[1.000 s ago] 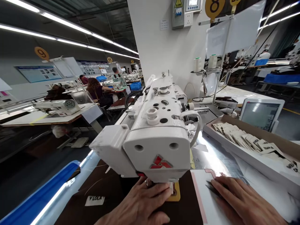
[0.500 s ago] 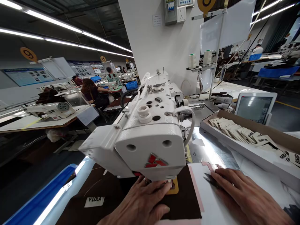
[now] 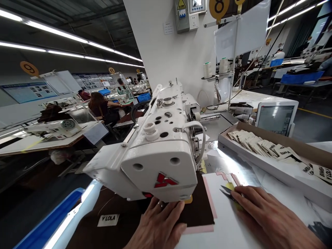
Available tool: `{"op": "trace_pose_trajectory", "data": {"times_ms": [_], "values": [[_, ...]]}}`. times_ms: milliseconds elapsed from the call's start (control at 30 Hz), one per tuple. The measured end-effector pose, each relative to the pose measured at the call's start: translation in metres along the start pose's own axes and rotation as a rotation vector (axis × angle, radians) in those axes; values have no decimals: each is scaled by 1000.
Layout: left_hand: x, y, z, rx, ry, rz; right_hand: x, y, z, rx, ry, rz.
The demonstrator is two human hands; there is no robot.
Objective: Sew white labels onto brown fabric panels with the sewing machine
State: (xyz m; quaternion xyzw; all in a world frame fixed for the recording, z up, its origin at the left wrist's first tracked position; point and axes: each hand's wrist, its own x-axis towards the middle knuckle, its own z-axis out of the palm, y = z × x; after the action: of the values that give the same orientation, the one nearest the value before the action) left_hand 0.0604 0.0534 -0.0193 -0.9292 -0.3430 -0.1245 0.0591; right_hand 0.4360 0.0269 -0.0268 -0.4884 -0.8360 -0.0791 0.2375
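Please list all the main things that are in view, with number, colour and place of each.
Sewing machine: one nearest, white, centre
Cloth: one piece, dark brown, under machine
Loose label: one, white, on cloth
Carton: one, white outside, right
Heaped labels: many, cream, in carton
Screen: one, white-framed, behind carton
Thread cones: two, white, beyond machine
Bin: one, blue, lower left
Number signs: at least four, orange, overhead
Pointed tool: one, dark, right of cloth
Left hand: one, bare, on cloth
Right hand: one, bare, holding tool

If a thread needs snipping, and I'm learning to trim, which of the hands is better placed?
Probably the right hand: dark pointed blades stick out from its fingers. The left hand lies on dark fabric by the machine head, with no tool visible.
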Motion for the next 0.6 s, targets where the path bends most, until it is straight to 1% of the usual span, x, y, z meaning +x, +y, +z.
{"op": "trace_pose_trajectory", "data": {"times_ms": [133,233,333,400,500,600], "values": [[-4,-1,5,12,40,2,0,-1,-1,-9,-14,2],[-2,1,0,4,30,5,-1,-1,0,-14,-30,-10],[2,5,-15,6,-17,-22,0,-1,-3,-14,-19,-22],[0,6,-28,30,-31,-36,2,-2,-5,-22,18,-32],[-13,4,-44,68,16,-49,1,-5,-9,-32,85,-43],[-34,-3,-51,83,38,-62,-3,-11,-7,2,130,-40]]}}
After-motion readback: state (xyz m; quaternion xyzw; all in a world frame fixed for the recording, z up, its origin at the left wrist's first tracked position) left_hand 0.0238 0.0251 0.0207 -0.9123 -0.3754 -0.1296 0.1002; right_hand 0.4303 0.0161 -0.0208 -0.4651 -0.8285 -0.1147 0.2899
